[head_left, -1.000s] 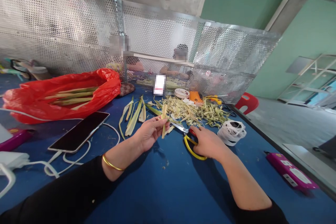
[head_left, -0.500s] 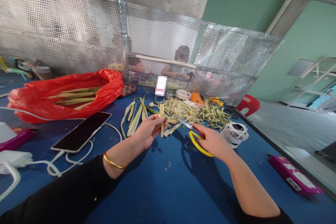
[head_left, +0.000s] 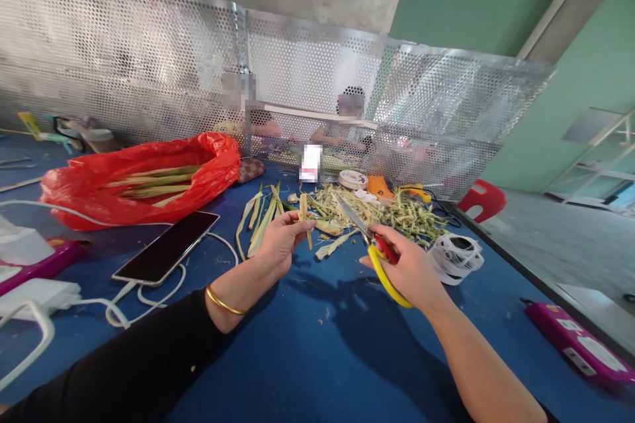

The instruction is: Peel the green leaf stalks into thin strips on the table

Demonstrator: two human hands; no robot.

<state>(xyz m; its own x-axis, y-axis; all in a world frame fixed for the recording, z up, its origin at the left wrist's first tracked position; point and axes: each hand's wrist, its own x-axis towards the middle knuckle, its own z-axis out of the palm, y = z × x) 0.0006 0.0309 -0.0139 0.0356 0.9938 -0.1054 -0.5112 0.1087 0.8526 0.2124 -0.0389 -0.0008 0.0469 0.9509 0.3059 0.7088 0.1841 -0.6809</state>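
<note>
My left hand [head_left: 280, 244] pinches a short pale green leaf strip [head_left: 303, 211], held upright above the blue table [head_left: 322, 357]. My right hand [head_left: 407, 271] grips yellow and red handled scissors [head_left: 374, 252], lifted off the table with the blades pointing up and left, a little to the right of the strip. Behind both hands lies a pile of leaf trimmings [head_left: 377, 208]. Several longer loose leaves [head_left: 260, 215] lie just left of my left hand.
A red plastic bag [head_left: 139, 178] holding green stalks lies at the left, a phone [head_left: 166, 248] on a white cable in front of it. A white string spool [head_left: 456, 254] and a pink box [head_left: 578, 347] sit at the right. A perforated metal screen [head_left: 297, 79] backs the table, with people behind it.
My right hand has picked the scissors up off the table and raised them toward the leaf strip. My left hand stayed nearly still with the strip.
</note>
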